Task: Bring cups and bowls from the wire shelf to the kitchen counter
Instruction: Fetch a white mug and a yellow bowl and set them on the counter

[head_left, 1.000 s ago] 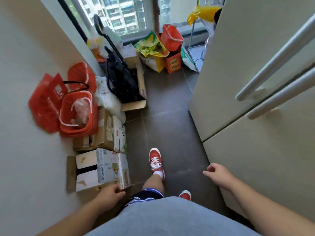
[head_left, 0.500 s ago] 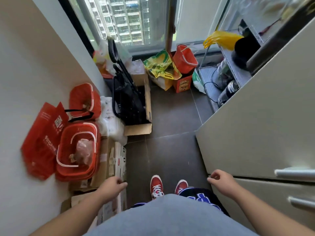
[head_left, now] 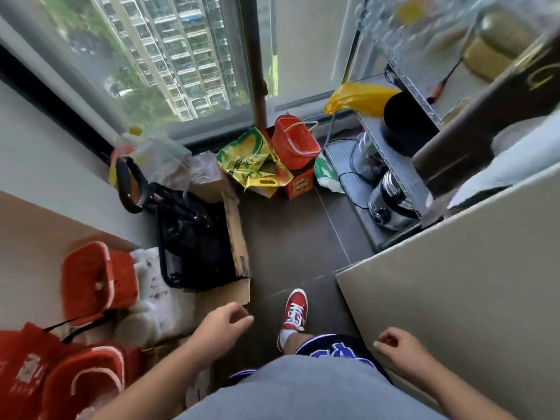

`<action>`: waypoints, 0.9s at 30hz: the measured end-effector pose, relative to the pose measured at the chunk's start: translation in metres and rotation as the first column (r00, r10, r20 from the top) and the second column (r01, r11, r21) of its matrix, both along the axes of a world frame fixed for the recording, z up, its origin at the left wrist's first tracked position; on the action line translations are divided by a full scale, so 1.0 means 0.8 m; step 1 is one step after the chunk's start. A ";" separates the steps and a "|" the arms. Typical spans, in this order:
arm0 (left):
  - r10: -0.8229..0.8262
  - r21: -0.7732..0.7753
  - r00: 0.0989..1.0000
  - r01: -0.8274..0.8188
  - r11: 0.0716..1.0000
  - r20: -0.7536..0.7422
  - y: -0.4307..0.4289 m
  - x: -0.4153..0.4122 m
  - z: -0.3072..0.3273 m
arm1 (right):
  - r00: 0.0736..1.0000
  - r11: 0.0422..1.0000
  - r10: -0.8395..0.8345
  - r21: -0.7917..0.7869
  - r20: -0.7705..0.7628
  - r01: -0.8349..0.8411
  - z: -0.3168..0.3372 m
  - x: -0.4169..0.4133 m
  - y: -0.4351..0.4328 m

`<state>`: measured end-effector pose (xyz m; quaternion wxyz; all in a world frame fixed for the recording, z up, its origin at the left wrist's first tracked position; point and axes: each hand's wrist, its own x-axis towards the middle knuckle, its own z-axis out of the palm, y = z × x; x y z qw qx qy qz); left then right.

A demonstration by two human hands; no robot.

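Note:
The wire shelf [head_left: 407,83] stands at the right beyond the cream fridge [head_left: 454,298]. Its upper level holds blurred clear glassware [head_left: 394,28] and a yellowish container [head_left: 497,47]; I cannot make out single cups or bowls. A black pot [head_left: 406,124] sits on a middle level, and steel appliances [head_left: 391,201] on the lowest. My left hand [head_left: 222,327] hangs low at the centre, fingers loosely apart, holding nothing. My right hand [head_left: 400,347] is loosely curled beside the fridge, holding nothing. Both hands are well short of the shelf.
Red baskets [head_left: 97,280] and a red bag [head_left: 24,365] line the left wall. A cardboard box with a black folded cart [head_left: 197,241] lies ahead on the left. A yellow sack [head_left: 251,160] and a red basket [head_left: 295,142] sit under the window. Dark floor tiles [head_left: 291,237] run between them.
I have walked towards the window and the view has tilted up, so the wire shelf past the fridge has come into sight. Both hands stay holding nothing; the left has swung forward.

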<state>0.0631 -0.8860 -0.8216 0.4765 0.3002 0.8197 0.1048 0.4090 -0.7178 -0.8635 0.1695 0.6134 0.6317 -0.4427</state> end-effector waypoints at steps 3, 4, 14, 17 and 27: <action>-0.033 0.131 0.999 0.035 0.991 -0.015 0.077 -0.020 0.030 | 0.994 0.999 0.040 0.033 -0.103 -0.037 0.026 -0.061 0.066; -0.043 0.168 0.999 0.047 0.985 -0.025 0.104 -0.025 0.041 | 0.988 0.998 0.053 0.046 -0.145 -0.047 0.037 -0.083 0.089; -0.102 0.489 0.995 0.099 0.867 -0.019 0.336 -0.074 0.142 | 0.879 0.968 -0.017 0.214 -0.476 0.134 0.150 -0.233 0.263; -0.155 0.560 0.987 0.156 0.814 -0.049 0.405 -0.094 0.165 | 0.801 0.931 -0.112 0.220 -0.588 0.291 0.181 -0.261 0.303; -0.397 0.793 0.918 0.245 0.558 -0.004 0.643 -0.163 0.262 | 0.568 0.684 -0.246 0.275 -0.785 0.676 0.291 -0.324 0.441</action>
